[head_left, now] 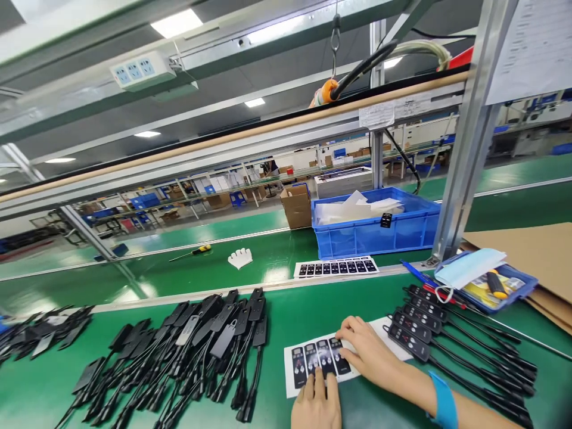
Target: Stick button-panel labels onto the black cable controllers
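A white sheet of black button-panel stickers point(291, 382) lies on the green bench in front of me. My left hand point(316, 402) rests on the sheet's lower edge, fingers stretched out and lightly apart over the stickers. From the right, my right hand point(369, 351) reaches in with a blue wristband; its thumb and bent fingers close at the upper edge of the rightmost sticker point(340, 356). Part of the sheet is hidden under this hand. Just right of it, several black corded controllers point(409, 341) with buttons lie in a row.
A large pile of black corded controllers point(223, 319) covers the left bench. Behind stand a blue bin point(375, 235) of sheets and another sticker sheet point(337, 268). A screwdriver point(196, 251) and white glove point(240, 258) lie beyond; a face mask point(471, 267) tops a tray at right.
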`<state>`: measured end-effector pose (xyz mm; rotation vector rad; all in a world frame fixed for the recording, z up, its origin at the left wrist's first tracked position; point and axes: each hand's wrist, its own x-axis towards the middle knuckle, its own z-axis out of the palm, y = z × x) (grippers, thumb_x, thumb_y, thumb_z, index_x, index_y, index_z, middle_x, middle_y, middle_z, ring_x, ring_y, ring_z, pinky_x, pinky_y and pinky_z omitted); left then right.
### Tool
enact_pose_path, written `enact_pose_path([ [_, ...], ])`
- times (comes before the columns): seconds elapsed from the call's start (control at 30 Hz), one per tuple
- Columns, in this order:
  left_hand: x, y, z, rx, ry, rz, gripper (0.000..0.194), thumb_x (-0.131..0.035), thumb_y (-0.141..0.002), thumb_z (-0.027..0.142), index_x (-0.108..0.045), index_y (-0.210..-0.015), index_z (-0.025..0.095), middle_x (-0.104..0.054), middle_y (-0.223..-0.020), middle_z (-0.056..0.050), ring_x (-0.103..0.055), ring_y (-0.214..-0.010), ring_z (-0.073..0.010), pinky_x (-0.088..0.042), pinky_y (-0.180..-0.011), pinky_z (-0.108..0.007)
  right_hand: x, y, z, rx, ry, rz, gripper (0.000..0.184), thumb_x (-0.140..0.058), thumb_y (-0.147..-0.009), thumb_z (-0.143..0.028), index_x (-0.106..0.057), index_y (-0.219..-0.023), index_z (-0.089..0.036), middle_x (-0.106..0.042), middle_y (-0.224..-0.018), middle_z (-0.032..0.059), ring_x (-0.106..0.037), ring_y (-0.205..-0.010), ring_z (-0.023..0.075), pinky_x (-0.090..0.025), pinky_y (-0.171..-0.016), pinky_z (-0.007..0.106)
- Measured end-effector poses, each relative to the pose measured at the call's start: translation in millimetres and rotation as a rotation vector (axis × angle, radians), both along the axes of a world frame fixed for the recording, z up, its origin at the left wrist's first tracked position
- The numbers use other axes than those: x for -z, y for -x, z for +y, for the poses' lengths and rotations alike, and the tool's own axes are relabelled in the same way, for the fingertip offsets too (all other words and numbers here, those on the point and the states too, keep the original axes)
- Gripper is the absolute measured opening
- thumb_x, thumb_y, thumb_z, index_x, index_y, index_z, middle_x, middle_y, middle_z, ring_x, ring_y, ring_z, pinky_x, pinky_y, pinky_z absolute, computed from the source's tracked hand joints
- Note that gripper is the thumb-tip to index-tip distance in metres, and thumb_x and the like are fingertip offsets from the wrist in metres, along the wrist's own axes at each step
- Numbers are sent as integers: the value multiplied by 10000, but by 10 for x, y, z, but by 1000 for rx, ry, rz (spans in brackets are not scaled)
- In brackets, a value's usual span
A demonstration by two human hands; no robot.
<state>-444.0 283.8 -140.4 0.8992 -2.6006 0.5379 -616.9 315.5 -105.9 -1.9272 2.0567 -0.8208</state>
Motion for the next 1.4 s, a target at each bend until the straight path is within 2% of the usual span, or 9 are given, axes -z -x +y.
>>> enact_pose_path([
  [0.37, -46, -146, -153, 109, -300, 240, 339, -417, -750, -71, -595, -886, 184, -688, -772, -92, -636, -695, -221, -406, -605, -267, 119, 35, -64, -8, 63, -88, 122, -512, -833, -145, -593, -916, -183, -575, -976, 84, -522, -920, 257, -431, -831, 433],
  [0.53, -315, -144, -230, 41, -415, -43, 324, -545, -641, -29, -603, -875, 186, -676, -689, -65, -627, -616, -232, -354, -510, -264, -41, 31, 23, -11, 196, -324, 215, -409, -922, -293, -547, -782, -207, -569, -890, 53, -541, -858, 208, -439, -781, 341],
  [0.6, -496, -127, -389, 7, -433, -97, 385, -591, -581, -8, -604, -908, 195, -673, -671, -32, -614, -570, -225, -341, -476, -260, -107, 68, 88, 50, 262, -412, 248, -411, -928, -371, -548, -789, -216, -567, -866, 41, -539, -825, 198, -435, -746, 315],
  [0.73, -788, -130, -996, -214, -289, 25, 279, -405, -821, 52, -573, -1030, 130, -654, -951, -131, -614, -882, -262, -449, -692, -321, -134, 160, 217, 173, 330, -544, 270, -442, -906, -464, -550, -840, -226, -564, -816, 16, -536, -759, 179, -435, -691, 278],
  [0.8, -830, -154, -1329, -343, -213, 78, 339, -457, -844, 147, -509, -1165, 52, -614, -1043, -217, -571, -980, -336, -445, -784, -429, -97, 188, 262, 197, 332, -567, 286, -456, -893, -491, -557, -856, -226, -566, -804, 12, -535, -739, 175, -437, -663, 266],
  [0.93, -778, -204, -1692, -386, -162, 111, 408, -545, -792, 138, -507, -1185, 34, -647, -943, -189, -579, -972, -337, -379, -916, -529, -21, 195, 302, 226, 323, -589, 307, -451, -890, -508, -561, -855, -224, -558, -792, 11, -525, -720, 170, -433, -623, 252],
  [1.17, -924, -156, -1273, -182, -202, 289, 466, -400, -923, 287, -336, -1336, 80, -547, -1103, -166, -611, -822, -222, -481, -630, -307, -72, 115, 324, 250, 413, -724, 297, -481, -872, -517, -528, -848, -224, -508, -725, -5, -505, -672, 160, -445, -618, 261],
  [1.23, -964, -73, -1062, -57, -439, 487, 451, -461, -902, 390, -397, -1276, 145, -589, -975, -97, -596, -681, -176, -453, -563, -267, -95, 99, 336, 244, 428, -771, 305, -482, -870, -528, -520, -860, -226, -500, -704, -10, -499, -647, 158, -446, -613, 272],
  [1.4, -814, 185, -575, 104, -1552, 883, 481, -396, -871, 588, -479, -1058, 154, -574, -649, 14, -331, -338, -46, -215, -343, -178, -109, 90, 357, 234, 404, -908, 337, -469, -876, -557, -510, -852, -224, -476, -647, -29, -479, -591, 147, -431, -608, 287],
])
